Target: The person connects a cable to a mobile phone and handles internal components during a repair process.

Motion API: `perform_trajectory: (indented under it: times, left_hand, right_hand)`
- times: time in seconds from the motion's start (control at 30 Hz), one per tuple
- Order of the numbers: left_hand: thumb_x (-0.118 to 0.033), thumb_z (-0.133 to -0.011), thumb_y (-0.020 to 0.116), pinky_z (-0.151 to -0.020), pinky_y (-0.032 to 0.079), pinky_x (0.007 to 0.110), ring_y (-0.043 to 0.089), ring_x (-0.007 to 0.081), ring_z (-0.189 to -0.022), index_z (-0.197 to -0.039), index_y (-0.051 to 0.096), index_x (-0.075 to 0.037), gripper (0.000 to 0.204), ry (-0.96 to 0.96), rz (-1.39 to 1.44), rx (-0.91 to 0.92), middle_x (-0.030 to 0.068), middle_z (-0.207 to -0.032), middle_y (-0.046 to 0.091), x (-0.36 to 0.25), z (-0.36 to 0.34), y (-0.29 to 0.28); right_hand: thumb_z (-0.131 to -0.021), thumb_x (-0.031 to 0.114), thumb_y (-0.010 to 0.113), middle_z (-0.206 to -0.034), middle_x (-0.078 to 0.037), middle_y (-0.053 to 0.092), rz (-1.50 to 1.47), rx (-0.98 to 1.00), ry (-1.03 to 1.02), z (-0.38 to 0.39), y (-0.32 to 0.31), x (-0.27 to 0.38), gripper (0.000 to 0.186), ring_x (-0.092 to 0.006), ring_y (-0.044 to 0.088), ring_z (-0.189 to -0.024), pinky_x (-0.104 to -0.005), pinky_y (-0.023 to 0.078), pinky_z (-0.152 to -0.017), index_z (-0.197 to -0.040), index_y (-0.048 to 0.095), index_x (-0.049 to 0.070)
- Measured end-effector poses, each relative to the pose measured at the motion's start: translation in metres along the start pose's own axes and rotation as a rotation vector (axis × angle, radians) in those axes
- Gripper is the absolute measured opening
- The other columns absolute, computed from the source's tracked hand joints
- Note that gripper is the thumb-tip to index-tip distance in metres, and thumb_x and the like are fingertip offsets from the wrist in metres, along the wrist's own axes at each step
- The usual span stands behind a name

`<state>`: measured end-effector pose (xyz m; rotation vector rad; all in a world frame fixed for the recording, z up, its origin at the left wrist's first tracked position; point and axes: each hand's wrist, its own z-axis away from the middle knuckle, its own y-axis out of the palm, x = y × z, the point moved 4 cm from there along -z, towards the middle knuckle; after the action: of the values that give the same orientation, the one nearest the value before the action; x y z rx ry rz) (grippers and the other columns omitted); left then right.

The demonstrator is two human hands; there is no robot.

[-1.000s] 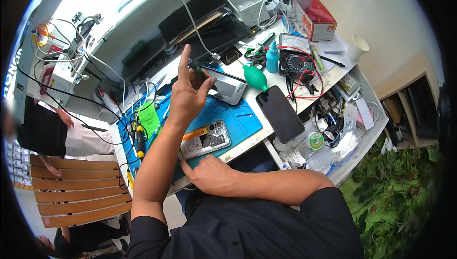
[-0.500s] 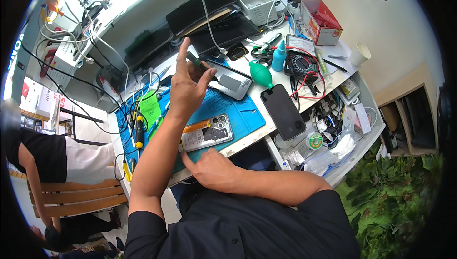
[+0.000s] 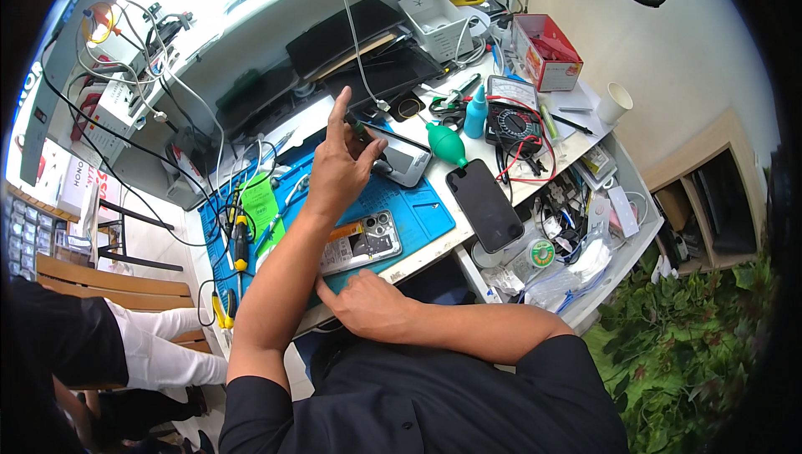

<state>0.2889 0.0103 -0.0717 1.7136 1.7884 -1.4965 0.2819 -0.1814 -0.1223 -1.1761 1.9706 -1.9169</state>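
Note:
My left hand (image 3: 338,166) is raised over the blue work mat (image 3: 430,207), index finger pointing up. Thumb and other fingers close around a dark green tool handle (image 3: 360,131); its tip cannot be made out. Beneath and nearer to me lies a smartphone (image 3: 365,243) without its back cover, showing an orange strip and a camera cluster. My right hand (image 3: 368,304) rests at the mat's near edge, index finger stretched to the phone's lower left corner, remaining fingers bent. Just beyond my left hand is a silver-grey phone part (image 3: 409,162), partly covered by the hand.
A black phone (image 3: 484,206), green air blower (image 3: 448,145), blue bottle (image 3: 475,113) and multimeter (image 3: 514,124) stand or lie to the right. The open drawer (image 3: 585,308) holds cables and solder. Yellow-black screwdrivers (image 3: 241,245) lie left. Another person (image 3: 67,333) is at far left.
The whole view has shifted slightly. My left hand has moved a little to the right, keeping its grip. My right hand stays by the opened phone. The person at far left has changed position.

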Motion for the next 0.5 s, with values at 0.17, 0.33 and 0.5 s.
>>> perform_trajectory:
  times: [0.17,0.33,0.5]
  left_hand:
    - [-0.005,-0.101,0.085,-0.083,0.065,0.035,0.082,0.0194,-0.092,-0.18,0.024,-0.012,0.1,-0.009,0.026,-0.029,0.0126,-0.101,0.082,-0.001,0.002,-0.007]
    - [-0.003,-0.102,0.086,-0.088,0.064,0.032,0.08,0.0154,-0.095,-0.18,0.027,-0.015,0.098,-0.069,0.049,-0.088,0.0087,-0.1,0.081,-0.005,0.005,-0.028]
    - [-0.002,-0.104,0.083,-0.085,0.065,0.03,0.076,0.0133,-0.092,-0.18,0.023,-0.012,0.097,-0.115,0.122,-0.191,0.0069,-0.101,0.075,-0.002,0.036,-0.078]
  right_hand:
    - [-0.098,0.018,0.065,-0.08,-0.021,0.078,-0.003,-0.033,-0.01,0.0,0.001,0.0,0.063,-0.0359,0.078,-0.076,-0.0477,0.055,-0.071,-0.153,0.058,-0.013]
    - [-0.096,0.016,0.064,-0.08,-0.02,0.077,-0.007,-0.011,-0.007,0.0,-0.006,0.002,0.064,-0.0365,0.078,-0.076,-0.049,0.056,-0.07,-0.154,0.059,-0.012]
    - [-0.088,0.011,0.069,-0.076,-0.021,0.075,-0.077,0.034,0.003,0.001,-0.027,-0.004,0.07,-0.0375,0.076,-0.075,-0.0493,0.056,-0.071,-0.153,0.059,-0.014]
